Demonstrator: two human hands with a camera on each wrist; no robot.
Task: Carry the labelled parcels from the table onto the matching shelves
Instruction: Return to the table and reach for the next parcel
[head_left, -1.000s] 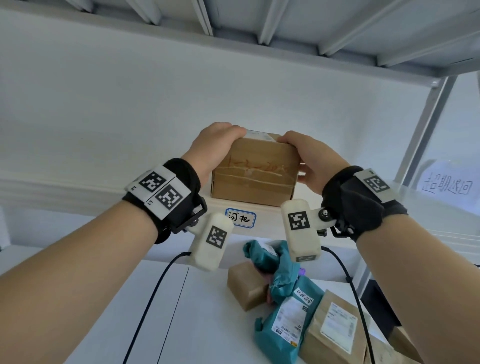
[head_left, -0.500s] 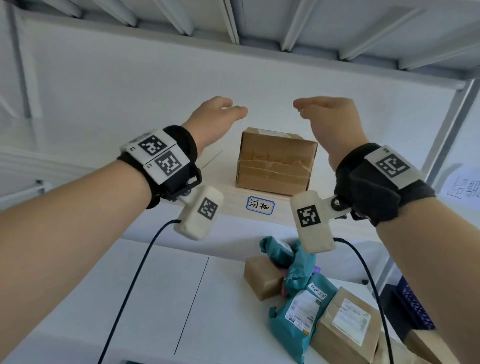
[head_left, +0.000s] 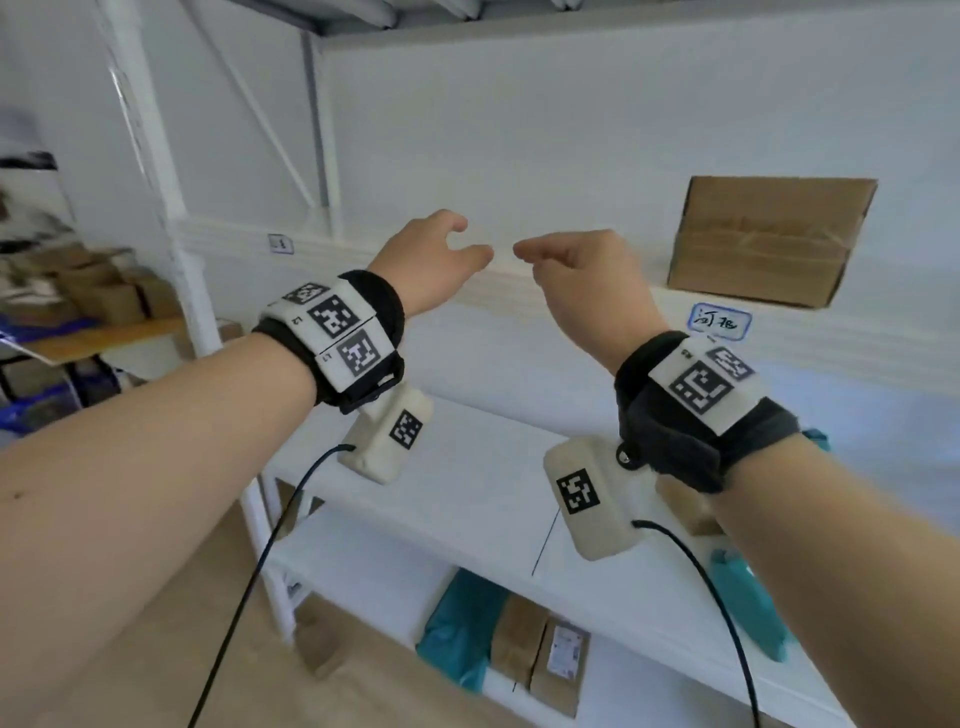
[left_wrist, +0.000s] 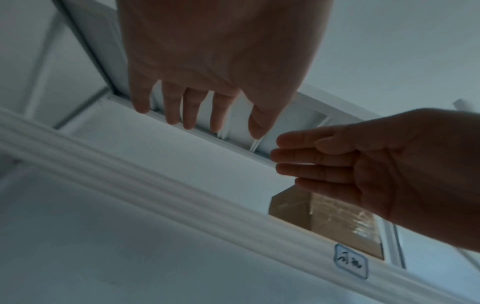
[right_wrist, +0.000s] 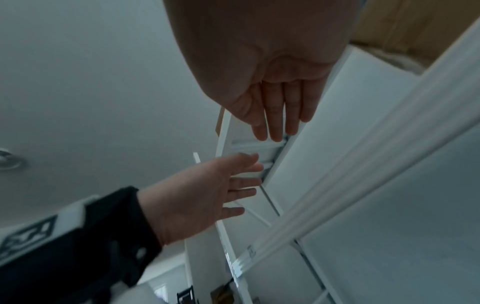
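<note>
Arms: two bare arms reached up and forward, each with a black band and white blocks with black square codes on the wrist.
Left hand (head_left: 435, 260): it hung in the air in front of the shelf (head_left: 519, 291) edge, fingers loose and a bit apart, holding nothing. From the left wrist view its fingers (left_wrist: 191, 107) pointed at the shelf.
Right hand (head_left: 582, 270): it hung just beside the left one, fingertips near but not touching, fingers loose and side by side, holding nothing.
Hidden: in the head view the fingertips of both hands were tucked behind the knuckles. The wrist views were dim.
Box (head_left: 763, 239): the brown parcel sat on the shelf, off to the right of both hands and well apart from them. Tape ran across its front. Only one corner showed in the right wrist view.
Label (head_left: 719, 322): a blue-edged sticker with hand-written Chinese signs was stuck on the shelf edge right under the box. They were too blurry to read for sure.
Small tag (head_left: 280, 243): another sticker sat further left on the same edge, too small to read.
Lower shelf (head_left: 467, 499): white, under the hands. A brown parcel and a teal bag (head_left: 748, 608) were mostly hidden behind the right arm.
Bottom shelf: a teal bag and brown parcels (head_left: 540, 654) lay there, one with a white slip too blurry to read.
Far left: brown boxes (head_left: 104, 296) were piled on another rack, blurry and cut off.
</note>
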